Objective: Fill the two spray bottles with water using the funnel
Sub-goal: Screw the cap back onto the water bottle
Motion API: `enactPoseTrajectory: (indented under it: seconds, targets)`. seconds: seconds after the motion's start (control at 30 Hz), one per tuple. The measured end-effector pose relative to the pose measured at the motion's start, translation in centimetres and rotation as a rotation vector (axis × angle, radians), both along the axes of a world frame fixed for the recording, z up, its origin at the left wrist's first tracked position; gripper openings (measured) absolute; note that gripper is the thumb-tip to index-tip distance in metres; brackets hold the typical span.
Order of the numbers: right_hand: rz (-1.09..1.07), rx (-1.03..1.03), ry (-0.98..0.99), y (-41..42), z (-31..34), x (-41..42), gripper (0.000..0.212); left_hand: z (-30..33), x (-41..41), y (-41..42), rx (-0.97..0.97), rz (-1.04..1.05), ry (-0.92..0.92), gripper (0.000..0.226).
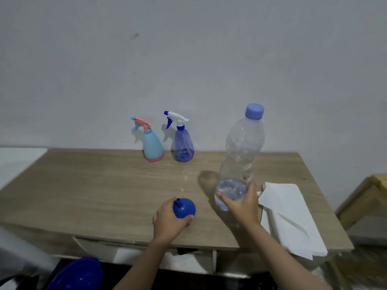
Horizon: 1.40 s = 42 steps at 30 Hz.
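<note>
Left hand (167,218) grips blue plastic funnel (184,208) spout-up, right hand (240,206) holds capped clear plastic water bottle (240,151) by base, readying the pour; pastel-blue spray bottle (151,143) and translucent blue spray bottle (183,143), heads on, stand at wooden table (94,185) rear

Dim, cool, bluish light overall, soft and even, with no hard glare. Faint shadows cast to the left of both sprayers (154,141) onto the wall (188,49), and a rounder, darker one lying left of the bottle (240,155) on the table (94,185) (so lit from the right, roughly). Small highlights only on the clear plastic. Soft throughout, grainy on the wall, smeared at the lower corners. Strongly bowed by the wide lens: table edges curved, stretched toward the sides. Blue shape (77,275) at bottom left blurred beyond telling.
</note>
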State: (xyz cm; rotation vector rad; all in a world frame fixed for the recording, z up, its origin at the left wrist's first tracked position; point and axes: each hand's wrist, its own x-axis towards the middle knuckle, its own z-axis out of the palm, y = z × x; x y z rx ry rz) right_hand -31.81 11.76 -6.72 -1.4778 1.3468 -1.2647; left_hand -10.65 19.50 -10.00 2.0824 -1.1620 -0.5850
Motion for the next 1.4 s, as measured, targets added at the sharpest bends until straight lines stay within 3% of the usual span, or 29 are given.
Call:
enactPoseTrajectory:
  seconds: [0.27, 0.4, 0.57, 0.7, 0.97, 1.13, 1.27, 1.3, 1.4]
  targets:
    - [-0.039, -0.087, 0.020, -6.3, 3.0, -0.3, 0.070, 3.1, -1.6, -7.6, -0.113, -0.009, 0.005, 0.066]
    - [-0.034, -0.043, 0.002, -11.2, 3.0, -0.8, 0.087, 4.6, -2.7, -13.4, -0.120, -0.065, -0.015, 0.056]
    - [-0.050, -0.038, -0.003, -16.7, 2.2, -0.8, 0.094, 3.3, -4.2, -20.3, -0.092, 0.034, -0.085, 0.073]
    - [-0.043, -0.021, 0.028, -19.9, 0.5, -0.4, 0.097, 2.7, -5.5, -23.9, -0.073, 0.090, -0.106, 0.073]
    - [-0.036, -0.010, 0.049, -23.1, -1.5, -0.6, 0.083, 0.3, -5.5, -27.6, -0.044, 0.189, -0.210, 0.079]
    - [-0.028, 0.045, 0.085, -22.6, -1.5, -0.6, 0.101, 0.0, -6.1, -27.9, 0.015, 0.210, -0.279, 0.083]
    - [-0.003, 0.223, 0.068, -21.1, -0.1, -1.1, 0.143, 0.8, -6.7, -27.9, 0.075, 0.239, -0.249, 0.094]
    - [-0.011, 0.223, 0.099, -20.3, 0.7, -1.8, 0.141, 1.0, -6.9, -27.6, 0.057, 0.250, -0.197, 0.097]
    - [-0.020, 0.215, 0.233, -16.9, 3.2, -5.5, 0.100, 1.3, -7.6, -25.9, -0.054, 0.239, -0.061, 0.101]
